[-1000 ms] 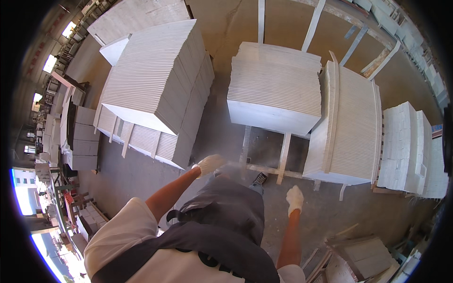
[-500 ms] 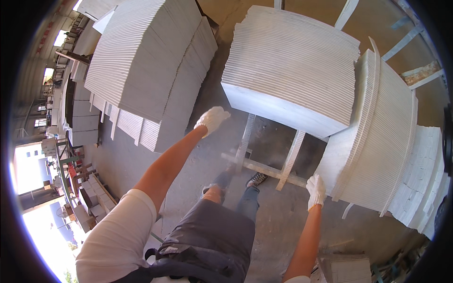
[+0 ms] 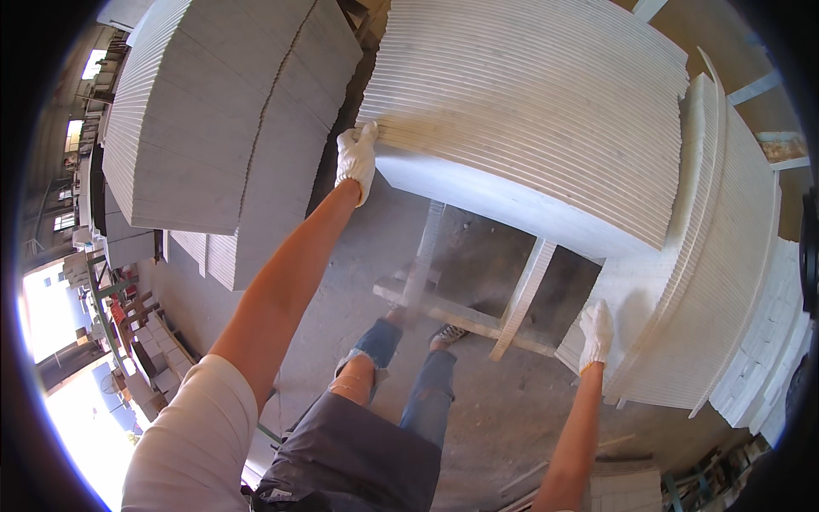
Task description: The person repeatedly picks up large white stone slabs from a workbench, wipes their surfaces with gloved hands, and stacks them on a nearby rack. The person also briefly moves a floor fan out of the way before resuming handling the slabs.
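In a white knitted glove, my left hand [image 3: 357,162] is at the near left corner of the middle stack of thin white slabs [image 3: 520,111]. Its fingers are bent round the end of the nearest slab [image 3: 503,198], and part of them is hidden. My right hand [image 3: 595,333], gloved the same way, is held low in front of the pale face of the right-hand stack [image 3: 708,256]. Its fingers are loosely bent and partly apart, with nothing visible in them. The slabs stand on edge, packed tightly together.
Another tall slab stack [image 3: 230,111] stands at the left. A low metal frame [image 3: 452,311] with bars running under the middle stack lies just ahead of my feet. More pale blocks [image 3: 768,333] stand far right, and cut pieces [image 3: 171,346] lie at the left.
My left hand has moved up and left from open air to the middle stack's corner. My right hand has shifted slightly right. I am closer to the stacks.
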`<state>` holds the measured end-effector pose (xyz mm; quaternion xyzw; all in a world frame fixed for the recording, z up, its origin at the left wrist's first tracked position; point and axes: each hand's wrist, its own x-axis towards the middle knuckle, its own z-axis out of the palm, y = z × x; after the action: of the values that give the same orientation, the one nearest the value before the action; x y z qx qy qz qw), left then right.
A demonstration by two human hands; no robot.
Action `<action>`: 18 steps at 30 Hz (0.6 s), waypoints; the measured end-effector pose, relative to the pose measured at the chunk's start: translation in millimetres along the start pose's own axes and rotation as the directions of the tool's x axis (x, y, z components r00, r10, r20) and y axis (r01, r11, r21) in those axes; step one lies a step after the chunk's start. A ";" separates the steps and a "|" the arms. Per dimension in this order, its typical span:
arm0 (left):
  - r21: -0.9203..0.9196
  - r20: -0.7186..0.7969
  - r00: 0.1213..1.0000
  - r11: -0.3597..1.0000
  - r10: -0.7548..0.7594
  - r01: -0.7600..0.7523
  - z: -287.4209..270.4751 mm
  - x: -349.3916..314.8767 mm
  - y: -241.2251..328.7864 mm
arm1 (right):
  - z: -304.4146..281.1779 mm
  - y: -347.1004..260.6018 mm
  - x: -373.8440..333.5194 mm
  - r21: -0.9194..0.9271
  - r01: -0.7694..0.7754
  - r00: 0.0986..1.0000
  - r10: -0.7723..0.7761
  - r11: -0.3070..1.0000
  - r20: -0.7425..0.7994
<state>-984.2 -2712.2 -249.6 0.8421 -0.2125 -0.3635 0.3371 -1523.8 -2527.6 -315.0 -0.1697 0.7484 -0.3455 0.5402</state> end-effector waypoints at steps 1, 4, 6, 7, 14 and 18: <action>0.009 0.008 1.000 1.000 0.016 -0.016 -0.3 0.1 -1.0 | 3.5 -10.2 8.9 -0.029 0.046 0.999 -0.046 0.998 0.007; 0.019 0.033 0.999 1.000 -0.020 0.019 -2.6 4.1 -1.0 | 17.6 -40.4 25.0 -0.241 0.140 0.987 -0.154 0.960 -0.040; 0.019 0.012 1.000 1.000 -0.017 0.017 -3.0 6.3 -3.2 | 25.6 -55.9 31.0 -0.497 0.150 0.968 -0.229 0.855 -0.100; 0.019 0.021 1.000 1.000 -0.020 0.019 -4.3 6.9 -5.5 | 27.0 -60.7 34.8 -0.483 0.139 0.971 -0.215 0.865 -0.106; -0.109 0.098 0.995 0.994 -0.006 0.016 -39.1 -21.8 -49.5 | -7.5 -17.6 124.8 -0.481 0.236 0.963 -0.268 0.844 0.003; -0.094 0.219 0.967 0.990 0.127 -0.109 -64.6 -33.3 -77.7 | -54.6 17.6 154.2 -0.813 0.203 0.972 -0.214 0.546 0.099</action>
<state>-948.1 -2612.4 -257.3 0.7669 -0.2839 -0.4441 0.3660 -1627.6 -2593.7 -424.2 -0.4850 0.8006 -0.0237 0.3511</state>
